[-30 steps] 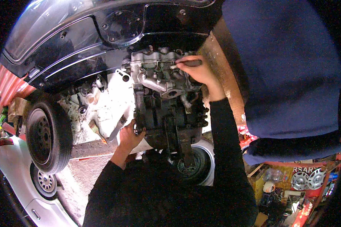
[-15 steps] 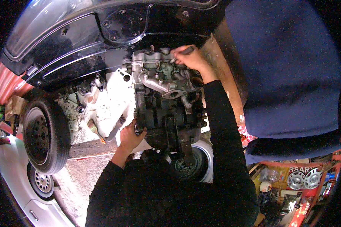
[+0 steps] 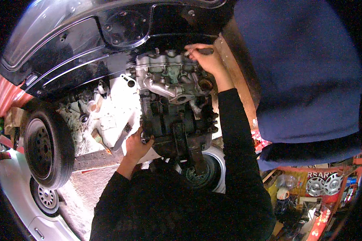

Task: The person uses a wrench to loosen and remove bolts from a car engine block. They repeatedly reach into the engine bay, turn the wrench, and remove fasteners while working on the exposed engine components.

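Observation:
A greasy engine block stands upright in front of me, its silvery manifold facing me and its ribbed top cover at the far end. My left hand is wrapped round the lower left edge of the block, with the thumb on its face. At the top right corner of the engine, my right hand is closed on a small tool with a dark handle. The tool's working end is hidden by the fingers, so its kind does not show.
Left of the engine, loose metal parts and a paint brush lie on a stained white sheet. A wheel with tyre stands beyond. Dark car bodywork spans the far side; blue cloth hangs at right. Wheel covers sit lower right.
My right hand has shifted slightly up along the engine's top right corner with the tool. The left hand keeps its hold on the block. The whole view has moved a little.

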Available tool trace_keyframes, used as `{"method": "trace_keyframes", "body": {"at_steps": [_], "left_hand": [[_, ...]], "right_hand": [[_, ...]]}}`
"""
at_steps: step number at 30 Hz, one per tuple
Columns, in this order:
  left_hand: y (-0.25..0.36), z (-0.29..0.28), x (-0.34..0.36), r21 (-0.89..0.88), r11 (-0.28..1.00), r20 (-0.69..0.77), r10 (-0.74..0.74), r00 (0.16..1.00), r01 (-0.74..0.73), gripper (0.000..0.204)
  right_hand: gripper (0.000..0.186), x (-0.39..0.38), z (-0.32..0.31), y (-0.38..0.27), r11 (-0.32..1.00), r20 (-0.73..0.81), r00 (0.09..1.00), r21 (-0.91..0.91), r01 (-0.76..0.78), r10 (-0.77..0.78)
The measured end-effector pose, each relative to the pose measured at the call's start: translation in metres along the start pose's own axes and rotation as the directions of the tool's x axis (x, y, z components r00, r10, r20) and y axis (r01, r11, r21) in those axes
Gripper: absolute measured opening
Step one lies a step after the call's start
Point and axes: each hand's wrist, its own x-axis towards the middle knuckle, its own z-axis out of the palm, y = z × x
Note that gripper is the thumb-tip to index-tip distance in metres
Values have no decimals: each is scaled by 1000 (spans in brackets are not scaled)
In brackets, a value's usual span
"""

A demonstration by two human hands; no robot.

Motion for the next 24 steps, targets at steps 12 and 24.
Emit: {"method": "trace_keyframes", "body": {"at_steps": [12, 24], "left_hand": [[2, -4, -1, -35, 999, -4, -14, 1000, 14, 64], [-25, -25, 6, -122, 985, 184, 141, 973, -120, 91]], "right_hand": [[32, -13, 24, -46, 968, -93, 985, 222, -120, 143], [34, -169, 102, -100, 846, -200, 857, -165, -507, 474]]}}
